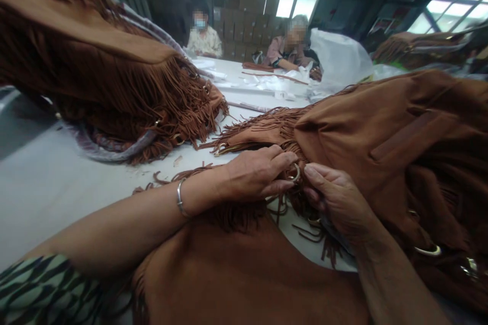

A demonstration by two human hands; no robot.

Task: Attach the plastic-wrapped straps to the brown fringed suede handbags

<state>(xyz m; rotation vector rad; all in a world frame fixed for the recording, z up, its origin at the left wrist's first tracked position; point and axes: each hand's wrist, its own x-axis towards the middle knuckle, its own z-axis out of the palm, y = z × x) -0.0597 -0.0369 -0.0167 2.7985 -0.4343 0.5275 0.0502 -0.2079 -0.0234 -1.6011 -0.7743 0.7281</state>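
My left hand (259,172), with a silver bangle at its wrist, grips a gold metal ring (295,172) between thumb and fingers. Just right of it, my right hand (337,195) pinches brown suede beside the ring; its exact shape is mostly hidden by the fingers. In front of me lies a brown suede bag (244,269) with fringe along its edge. Thin loose fringe strips (308,233) hang below my hands onto the white table (49,183).
Fringed brown bags (125,66) are heaped on the left, with a wrapped handle (110,147). More brown bags (366,117), with gold rings (429,250), lie on the right. Two people (204,40) sit across the table near white plastic (339,56). Cartons (244,25) are stacked behind.
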